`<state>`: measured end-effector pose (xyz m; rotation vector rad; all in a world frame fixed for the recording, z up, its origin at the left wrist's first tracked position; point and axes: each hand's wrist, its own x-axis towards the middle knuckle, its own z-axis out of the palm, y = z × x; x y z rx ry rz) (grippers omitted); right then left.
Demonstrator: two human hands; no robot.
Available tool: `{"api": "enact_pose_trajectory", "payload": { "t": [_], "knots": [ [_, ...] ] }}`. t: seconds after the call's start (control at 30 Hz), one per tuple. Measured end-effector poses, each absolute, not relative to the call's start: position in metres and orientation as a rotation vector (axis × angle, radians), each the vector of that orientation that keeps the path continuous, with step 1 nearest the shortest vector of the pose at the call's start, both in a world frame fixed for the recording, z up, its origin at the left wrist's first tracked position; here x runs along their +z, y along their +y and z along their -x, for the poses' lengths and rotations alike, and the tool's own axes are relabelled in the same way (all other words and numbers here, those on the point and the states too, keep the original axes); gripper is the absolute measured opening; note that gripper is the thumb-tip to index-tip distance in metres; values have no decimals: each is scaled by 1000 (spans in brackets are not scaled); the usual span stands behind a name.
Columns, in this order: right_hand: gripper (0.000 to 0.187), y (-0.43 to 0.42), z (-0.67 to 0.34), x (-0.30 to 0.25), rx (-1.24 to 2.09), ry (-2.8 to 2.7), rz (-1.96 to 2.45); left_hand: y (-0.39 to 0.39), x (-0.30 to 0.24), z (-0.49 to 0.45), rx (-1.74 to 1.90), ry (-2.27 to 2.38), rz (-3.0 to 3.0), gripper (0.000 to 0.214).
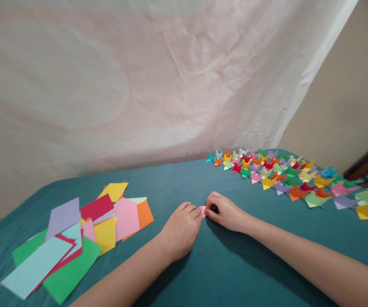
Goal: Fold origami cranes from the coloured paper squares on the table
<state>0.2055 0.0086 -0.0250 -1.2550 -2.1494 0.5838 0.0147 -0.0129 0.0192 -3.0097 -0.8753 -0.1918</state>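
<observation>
Between my two hands, low over the table, is a small folded piece of pink paper (203,211). My left hand (184,228) is closed at its left side, with the back of the hand toward me and the fingertips hidden. From the right, my right hand (224,209) pinches the paper between thumb and curled fingers. Most of the paper is covered by the fingers, so its folded shape cannot be made out.
Loose sheets of coloured paper (65,266) lie overlapping on the left of the teal-covered table (177,183). Rows of folded paper birds (268,182) stand on the right, reaching the far edge. A pale cloth (158,85) hangs behind the table.
</observation>
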Motion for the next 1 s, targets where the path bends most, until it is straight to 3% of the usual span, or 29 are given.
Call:
{"api": "enact_pose_trajectory", "payload": {
  "t": [0.27, 0.77, 1.0],
  "knots": [
    [8, 7, -204, -22, 578, -2155, 1263, -17, 27, -13, -70, -831, 3003, 43],
    [2, 8, -204, -26, 606, -2111, 1301, -27, 25, -21, 46, -899, 2848, 43],
    [11, 2, -208, -22, 389, -2111, 1459, -29, 24, -22, 78, -889, 2833, 40]
  ]
}}
